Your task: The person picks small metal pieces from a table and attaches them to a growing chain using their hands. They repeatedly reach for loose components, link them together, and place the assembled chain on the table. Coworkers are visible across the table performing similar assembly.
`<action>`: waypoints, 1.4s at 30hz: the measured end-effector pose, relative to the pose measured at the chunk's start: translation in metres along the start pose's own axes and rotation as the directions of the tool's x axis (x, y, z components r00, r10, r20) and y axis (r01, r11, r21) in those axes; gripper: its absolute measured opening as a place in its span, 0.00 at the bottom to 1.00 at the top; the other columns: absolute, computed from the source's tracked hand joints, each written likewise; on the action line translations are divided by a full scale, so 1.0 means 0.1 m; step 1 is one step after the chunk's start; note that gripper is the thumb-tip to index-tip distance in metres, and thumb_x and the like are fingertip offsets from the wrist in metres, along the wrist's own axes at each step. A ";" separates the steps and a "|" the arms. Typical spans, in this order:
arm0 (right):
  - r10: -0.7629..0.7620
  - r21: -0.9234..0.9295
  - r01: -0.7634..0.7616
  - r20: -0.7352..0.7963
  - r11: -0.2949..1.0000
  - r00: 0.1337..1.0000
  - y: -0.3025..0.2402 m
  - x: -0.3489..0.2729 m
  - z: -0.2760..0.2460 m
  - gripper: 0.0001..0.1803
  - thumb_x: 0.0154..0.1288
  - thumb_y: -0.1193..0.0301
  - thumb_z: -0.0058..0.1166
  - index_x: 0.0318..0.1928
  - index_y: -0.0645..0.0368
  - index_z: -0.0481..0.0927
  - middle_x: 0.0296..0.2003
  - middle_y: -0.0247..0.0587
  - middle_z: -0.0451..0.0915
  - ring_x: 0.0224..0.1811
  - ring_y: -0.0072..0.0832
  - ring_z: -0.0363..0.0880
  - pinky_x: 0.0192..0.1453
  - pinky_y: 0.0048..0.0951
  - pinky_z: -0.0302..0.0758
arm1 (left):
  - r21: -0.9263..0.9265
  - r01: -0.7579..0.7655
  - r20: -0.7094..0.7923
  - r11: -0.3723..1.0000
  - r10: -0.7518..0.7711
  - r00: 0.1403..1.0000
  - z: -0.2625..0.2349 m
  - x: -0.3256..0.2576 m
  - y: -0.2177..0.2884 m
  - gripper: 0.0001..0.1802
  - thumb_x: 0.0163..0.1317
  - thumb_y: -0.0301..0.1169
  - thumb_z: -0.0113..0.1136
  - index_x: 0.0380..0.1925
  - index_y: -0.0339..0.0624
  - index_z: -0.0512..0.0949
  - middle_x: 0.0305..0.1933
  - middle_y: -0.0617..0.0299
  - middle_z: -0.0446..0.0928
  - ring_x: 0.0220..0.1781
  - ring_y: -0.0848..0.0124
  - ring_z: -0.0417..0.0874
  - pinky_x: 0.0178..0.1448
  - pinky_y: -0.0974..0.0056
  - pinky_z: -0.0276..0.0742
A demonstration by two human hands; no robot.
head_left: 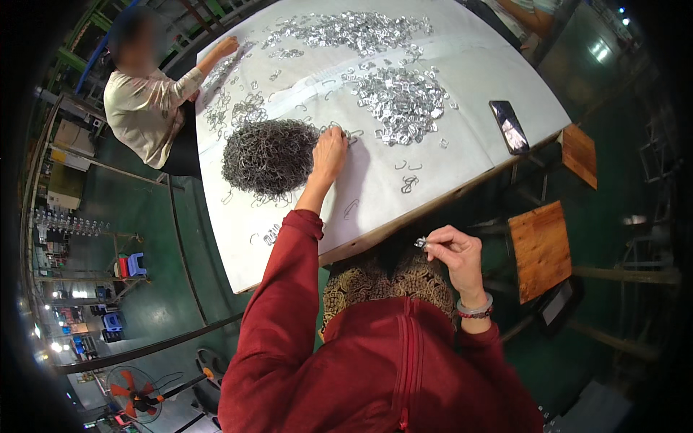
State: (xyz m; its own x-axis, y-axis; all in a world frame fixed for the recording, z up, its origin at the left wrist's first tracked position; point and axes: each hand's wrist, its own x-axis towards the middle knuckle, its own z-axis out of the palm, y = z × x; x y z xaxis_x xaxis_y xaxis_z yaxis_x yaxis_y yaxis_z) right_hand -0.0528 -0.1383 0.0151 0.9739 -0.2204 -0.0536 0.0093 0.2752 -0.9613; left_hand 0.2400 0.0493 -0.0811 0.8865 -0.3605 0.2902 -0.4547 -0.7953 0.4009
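Observation:
My left hand [330, 154] reaches over the white-covered table [462, 159], fingers closed at the right side of a dense heap of dark bent wire hooks [267, 157]. A few loose hooks lie right at its fingertips; whether one is pinched is hidden. In front of my body, past the table's near edge, my right hand [460, 261] pinches a small shiny metal clip [421, 243] between thumb and fingers. Farther back are a pile of silvery metal clips [404, 103] and another, wider pile of clips [354, 32]. Several stray hooks [409, 184] are scattered near the front edge.
A phone [510, 128] lies at the table's right side. Wooden stools [540, 251] stand to the right. At the far left a person [148, 108] has one hand among the small pieces; another person's arm [530, 16] shows at the back. A fan [133, 393] is lower left.

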 end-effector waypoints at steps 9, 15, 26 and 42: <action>0.000 0.038 0.002 -0.043 0.999 0.999 0.06 -0.02 -0.01 0.05 0.58 0.85 0.59 0.35 0.67 0.83 0.32 0.37 0.81 0.29 0.19 0.78 0.34 0.19 0.75 | -0.646 0.147 0.264 0.749 0.038 0.964 -0.73 -0.65 0.87 0.07 0.66 0.27 0.58 0.39 0.34 0.76 0.33 0.56 0.80 0.30 0.72 0.83 0.33 0.68 0.79; 0.031 0.018 -0.029 -0.139 0.999 0.990 0.11 0.00 0.03 0.04 0.59 0.85 0.58 0.35 0.67 0.83 0.32 0.38 0.81 0.29 0.19 0.78 0.34 0.19 0.76 | -0.799 0.030 0.275 0.600 0.321 0.906 -1.12 -1.33 1.56 0.07 0.63 0.27 0.61 0.38 0.36 0.76 0.39 0.60 0.79 0.45 0.69 0.80 0.49 0.66 0.76; -0.087 -0.044 0.080 -0.178 0.996 0.980 0.25 0.07 -0.03 0.05 0.58 0.88 0.56 0.35 0.69 0.80 0.36 0.38 0.79 0.31 0.20 0.79 0.36 0.20 0.78 | -0.763 -0.105 0.119 0.638 0.298 0.947 -0.73 -1.33 1.66 0.06 0.61 0.24 0.61 0.38 0.37 0.77 0.44 0.56 0.78 0.47 0.63 0.79 0.50 0.62 0.75; -0.538 -0.890 0.345 0.142 0.298 0.831 0.67 2.08 -0.94 0.12 0.55 0.81 0.58 0.42 0.66 0.82 0.32 0.48 0.80 0.32 0.39 0.80 0.37 0.31 0.76 | -0.835 0.101 0.248 0.541 0.206 0.947 -0.59 -1.29 1.60 0.07 0.61 0.22 0.61 0.39 0.36 0.78 0.40 0.57 0.81 0.43 0.64 0.82 0.48 0.64 0.77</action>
State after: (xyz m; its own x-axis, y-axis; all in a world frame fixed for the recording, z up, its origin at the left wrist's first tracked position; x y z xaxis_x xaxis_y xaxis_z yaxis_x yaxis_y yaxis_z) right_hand 0.1293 -0.2540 -0.0861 0.8363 -0.1983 0.5111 0.1372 -0.8268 -0.5455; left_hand 0.0484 -0.0024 -0.0028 0.7671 -0.6256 0.1419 -0.2287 -0.0599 0.9717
